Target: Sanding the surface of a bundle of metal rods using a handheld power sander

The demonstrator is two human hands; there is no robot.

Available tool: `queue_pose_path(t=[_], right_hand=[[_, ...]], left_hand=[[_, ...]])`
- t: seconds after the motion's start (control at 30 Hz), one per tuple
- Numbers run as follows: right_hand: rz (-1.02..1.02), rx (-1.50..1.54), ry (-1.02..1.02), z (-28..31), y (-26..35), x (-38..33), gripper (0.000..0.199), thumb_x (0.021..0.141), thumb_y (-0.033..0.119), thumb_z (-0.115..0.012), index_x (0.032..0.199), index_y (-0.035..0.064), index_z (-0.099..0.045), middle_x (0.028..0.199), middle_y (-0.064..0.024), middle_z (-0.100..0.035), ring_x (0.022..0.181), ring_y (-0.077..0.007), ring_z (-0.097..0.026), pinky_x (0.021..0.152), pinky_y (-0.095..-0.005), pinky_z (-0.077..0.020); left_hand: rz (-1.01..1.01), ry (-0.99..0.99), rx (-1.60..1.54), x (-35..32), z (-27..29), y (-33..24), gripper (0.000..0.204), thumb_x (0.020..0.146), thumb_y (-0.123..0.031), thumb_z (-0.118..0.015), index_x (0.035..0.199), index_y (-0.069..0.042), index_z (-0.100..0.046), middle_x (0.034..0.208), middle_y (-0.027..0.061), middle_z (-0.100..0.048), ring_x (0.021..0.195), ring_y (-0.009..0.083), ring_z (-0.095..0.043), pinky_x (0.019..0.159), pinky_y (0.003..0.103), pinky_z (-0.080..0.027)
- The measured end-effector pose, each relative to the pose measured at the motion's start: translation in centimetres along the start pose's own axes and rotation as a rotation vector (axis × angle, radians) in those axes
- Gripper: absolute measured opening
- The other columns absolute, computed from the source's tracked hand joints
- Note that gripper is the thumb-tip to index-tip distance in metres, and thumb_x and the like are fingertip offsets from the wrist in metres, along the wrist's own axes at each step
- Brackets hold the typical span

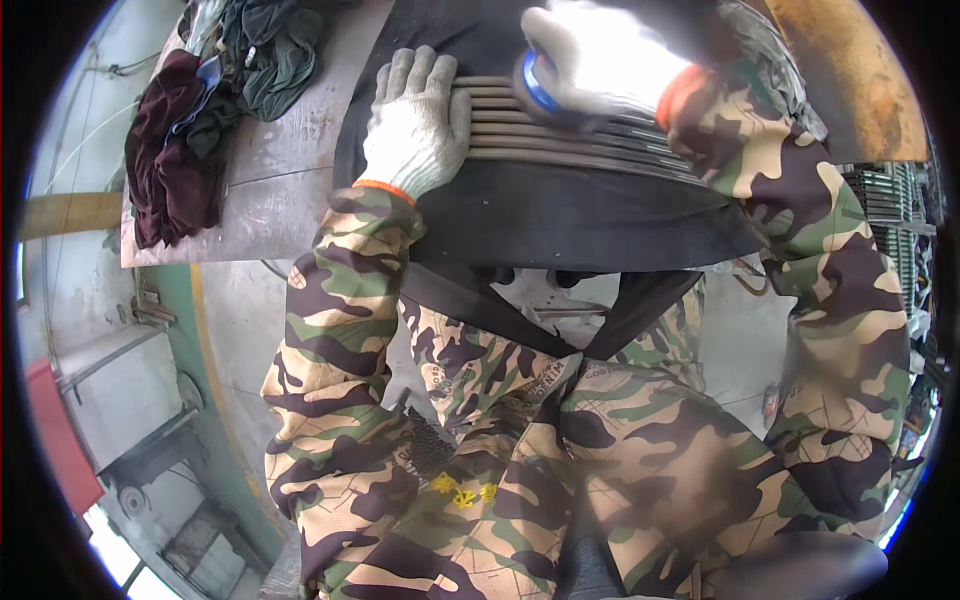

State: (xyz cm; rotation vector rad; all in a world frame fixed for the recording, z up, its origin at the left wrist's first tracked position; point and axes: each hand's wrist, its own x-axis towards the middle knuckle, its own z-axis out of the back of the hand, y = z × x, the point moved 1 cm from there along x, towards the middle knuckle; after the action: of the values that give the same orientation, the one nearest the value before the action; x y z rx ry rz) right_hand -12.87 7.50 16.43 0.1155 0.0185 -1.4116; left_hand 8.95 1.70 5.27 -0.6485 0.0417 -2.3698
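Note:
A row of several slim grey metal rods (500, 128) lies side by side on a black cloth (570, 222) at the table's front. My left hand (414, 118), in a white knit glove, rests flat across the rods' left ends with its fingers stretched out. Over the middle of the rods, my right hand (610, 65) in a matching glove is closed around a round blue-edged object (541, 88). That hand is blurred and overexposed, so the object's kind is unclear. Its lower edge is at the rods; whether it touches them I cannot tell.
Crumpled dark red cloth (180, 160) and dark green cloth (270, 60) lie on the table (270, 190) at the left. Brownish board (860, 80) lies at the far right, with stacked metal rods (890, 205) beyond my right sleeve. A white cabinet (130, 390) stands lower left.

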Motion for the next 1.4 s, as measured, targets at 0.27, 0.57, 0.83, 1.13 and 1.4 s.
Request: queue_pose_path(t=[0.27,0.57,0.83,1.13,1.4], right_hand=[[0.109,-0.056,-0.099,-1.5,-0.4,-0.1,0.034,0.095,0.023,-0.059,0.121,0.0028,-0.068,0.112,-0.0253,-0.069,0.105,-0.0439,-0.072,0.087,-0.0544,-0.0597],[0.075,-0.063,-0.103,-1.0,-0.7,-0.6,0.031,0.095,0.024,-0.061,0.118,0.0044,-0.069,0.112,-0.0214,-0.07,0.105,-0.041,-0.072,0.086,-0.0535,-0.0601],[-0.062,0.063,0.141,-0.8,-0.3,-0.1,0.03,0.096,0.027,-0.063,0.115,0.0051,-0.069,0.108,-0.02,-0.068,0.102,-0.0394,-0.072,0.084,-0.0524,-0.0608],[0.163,0.006,-0.274,-0.4,0.5,-0.5,0.024,0.091,0.025,-0.063,0.091,0.001,-0.067,0.084,-0.0252,-0.068,0.079,-0.0447,-0.071,0.066,-0.0551,-0.0595],[0.091,-0.003,-0.064,-0.8,0.5,0.0,0.03,0.095,0.025,-0.062,0.117,0.0049,-0.068,0.102,-0.0233,-0.069,0.095,-0.044,-0.072,0.084,-0.0528,-0.0605]], left_hand=[[-0.069,0.014,-0.24,-0.3,0.3,0.1,0.043,0.1,-0.018,-0.062,0.14,-0.002,-0.063,0.147,0.0259,-0.061,0.14,0.0494,-0.052,0.122,0.056,-0.038],[0.044,0.039,0.072,1.5,0.5,-1.2,0.049,0.1,-0.029,-0.062,0.142,-0.005,-0.061,0.146,0.0219,-0.059,0.137,0.0447,-0.05,0.115,0.057,-0.039],[0.055,-0.002,0.1,2.1,-0.9,-0.6,0.043,0.098,-0.03,-0.062,0.133,-0.005,-0.065,0.135,0.0169,-0.062,0.13,0.0395,-0.053,0.113,0.055,-0.041],[0.086,-0.002,0.174,2.7,-0.7,-0.2,0.044,0.099,-0.032,-0.061,0.134,-0.006,-0.066,0.132,0.0159,-0.063,0.128,0.0386,-0.055,0.112,0.054,-0.041],[0.074,-0.015,0.157,2.2,-1.0,0.4,0.045,0.101,-0.034,-0.063,0.136,-0.007,-0.066,0.14,0.0174,-0.064,0.134,0.0413,-0.055,0.115,0.054,-0.041]])
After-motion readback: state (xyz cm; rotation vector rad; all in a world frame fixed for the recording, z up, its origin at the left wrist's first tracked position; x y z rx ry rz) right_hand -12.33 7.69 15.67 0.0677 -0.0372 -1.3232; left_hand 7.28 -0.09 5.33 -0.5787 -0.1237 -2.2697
